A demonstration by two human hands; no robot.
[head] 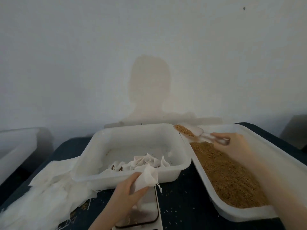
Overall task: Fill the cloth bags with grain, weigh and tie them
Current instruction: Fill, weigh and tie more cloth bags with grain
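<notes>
We are holding the small white cloth bag [146,178] pinched in our left hand [123,191] over the flat scale [141,211], limp and seemingly unfilled. Our right hand [235,143] is gripping the clear plastic scoop [189,132], heaped with brown grain [227,176], above the white tray [259,135]. We are filling; next, we judge, the bag's mouth needs opening under the scoop.

From my seat at the feed I see only two bare forearms and hands. The left hand [126,188] comes up from the bottom edge on a slim, unclothed forearm; the right hand [232,145] enters from the lower right on an equally bare arm. I make out no sleeve, and the picture is too soft for me to judge the nails.
</notes>
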